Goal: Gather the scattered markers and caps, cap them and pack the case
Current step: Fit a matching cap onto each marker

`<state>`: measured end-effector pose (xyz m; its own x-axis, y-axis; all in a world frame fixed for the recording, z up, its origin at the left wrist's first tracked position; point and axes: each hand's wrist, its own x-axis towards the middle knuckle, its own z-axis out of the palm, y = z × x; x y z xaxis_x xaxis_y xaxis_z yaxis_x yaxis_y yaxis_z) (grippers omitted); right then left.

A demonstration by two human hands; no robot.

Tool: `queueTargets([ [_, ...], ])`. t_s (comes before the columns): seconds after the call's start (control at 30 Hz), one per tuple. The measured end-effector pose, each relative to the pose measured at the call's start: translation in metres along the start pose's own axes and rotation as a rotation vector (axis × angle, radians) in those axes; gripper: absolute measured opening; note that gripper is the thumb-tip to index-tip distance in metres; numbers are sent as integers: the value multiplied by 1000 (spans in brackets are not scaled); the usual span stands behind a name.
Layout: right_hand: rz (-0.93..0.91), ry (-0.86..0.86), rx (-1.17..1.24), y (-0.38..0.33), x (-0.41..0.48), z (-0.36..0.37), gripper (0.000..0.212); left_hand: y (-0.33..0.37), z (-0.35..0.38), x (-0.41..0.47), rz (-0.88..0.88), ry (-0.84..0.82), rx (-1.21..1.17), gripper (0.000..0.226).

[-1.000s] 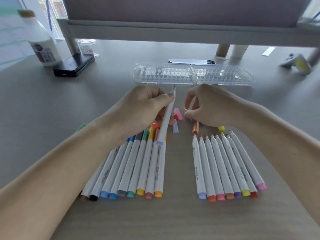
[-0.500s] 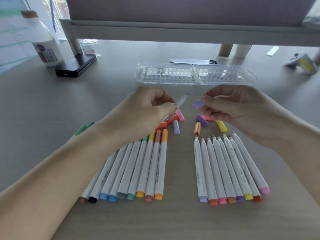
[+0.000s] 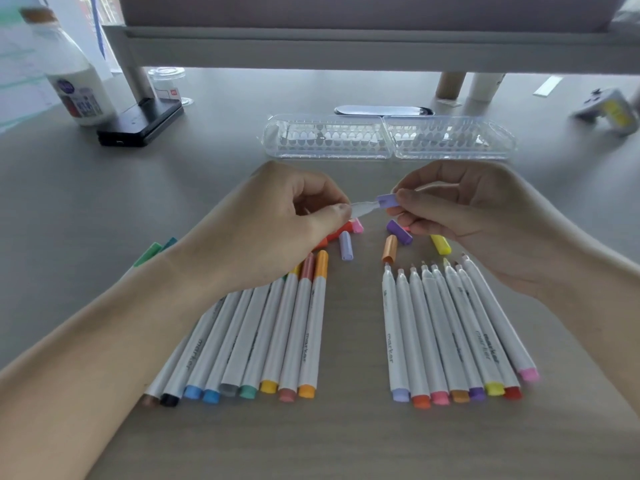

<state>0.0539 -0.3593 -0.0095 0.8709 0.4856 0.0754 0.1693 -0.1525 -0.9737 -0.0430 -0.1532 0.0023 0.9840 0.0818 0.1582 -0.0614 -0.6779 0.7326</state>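
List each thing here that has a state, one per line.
Marker case: open, no markers in it.
Held marker: pinched by left hand, tip at cap.
Lilac cap: pinched by right hand, meeting that tip.
Left row of markers: lying flat, visible ones capped.
Right row of markers: lying flat, uncapped.
Loose caps: off, lying scattered.
Bottle: upright, lid on.
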Motion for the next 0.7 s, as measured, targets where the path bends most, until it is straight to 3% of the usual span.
queueTargets([
  [0.23, -14, 46, 91, -5, 1, -7, 7, -1, -1, 1, 5, 41, -2, 19],
  [0.43, -67, -35, 18, -2, 0, -2, 4, -3, 1, 1, 16, 45, -15, 18],
  [0.53, -106, -68, -28, 2, -1, -1, 16, -2, 2, 0, 58, 24, 16, 17],
  [0.7, -184, -94, -128, 5, -2, -1, 8, -3, 1, -1, 92, -11, -23, 15],
])
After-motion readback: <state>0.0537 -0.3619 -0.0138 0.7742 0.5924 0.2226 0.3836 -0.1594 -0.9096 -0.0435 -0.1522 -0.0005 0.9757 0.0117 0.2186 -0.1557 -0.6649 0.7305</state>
